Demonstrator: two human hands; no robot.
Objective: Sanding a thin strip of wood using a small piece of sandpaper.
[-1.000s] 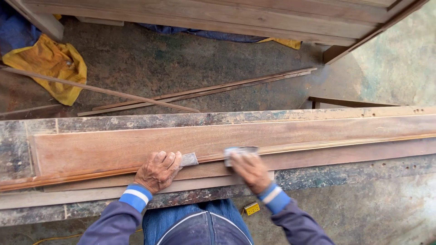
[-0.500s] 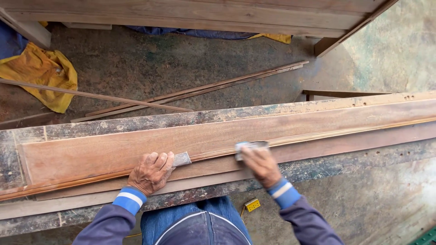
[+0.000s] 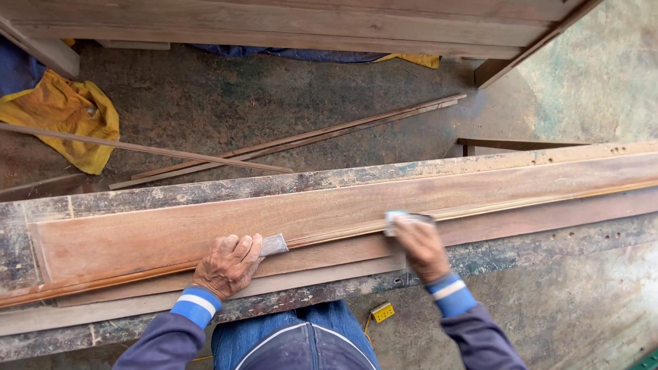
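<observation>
At the far left a crumpled yellow cloth point(image 3: 65, 116) lies on the dusty floor point(image 3: 226, 103), with a thin wooden strip point(image 3: 144, 147) running past it and a pair of longer strips point(image 3: 308, 137) angled beside that. Nearer, a long reddish-brown board point(image 3: 205, 223) lies flat along a paint-stained workbench point(image 3: 205, 186), reaching from the left edge to beyond the right edge; a second, narrower plank point(image 3: 329, 255) sits under its near side. The left hand point(image 3: 227, 265) rests palm down on the near edge of the board, fingers curled and pressed together over a folded grey piece of sandpaper point(image 3: 274, 244), whose free corner sticks out to the right of the fingertips. Below the bench, between the two blue sleeves, a small yellow socket block point(image 3: 382, 312) lies on the ground by the person's jeans. Further right the right hand point(image 3: 419, 245) bears down on the moulded near edge of the same board, fingers closed over a grey sanding pad point(image 3: 404, 219); the hand is blurred. The two hands are well apart along the board. At the top, stacked timber point(image 3: 308, 24) crosses the view, and to the right lies a greenish concrete floor point(image 3: 603, 75)
</observation>
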